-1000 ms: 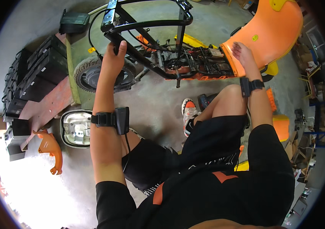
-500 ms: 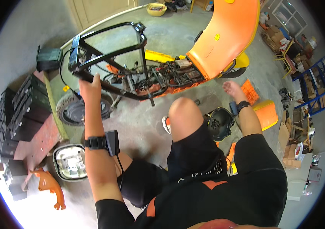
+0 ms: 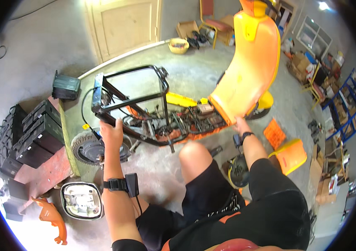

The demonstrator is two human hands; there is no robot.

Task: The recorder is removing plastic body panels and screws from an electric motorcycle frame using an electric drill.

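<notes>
Standing on the floor (image 3: 153,171), the black scooter frame (image 3: 136,101) looks heavy, stiff, best held by bare tubes. The left hand (image 3: 112,133) meets its rear; the right hand (image 3: 240,125), the orange panel's (image 3: 249,71) lower edge; whether either grip is closed, I cannot tell.

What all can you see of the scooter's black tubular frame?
The black tubular frame looks like glossy painted metal. It bends into a raised open loop, with a flat plate across the left end. It stands uncovered, partly above the left wheel. The left hand holds it near that end.
</notes>
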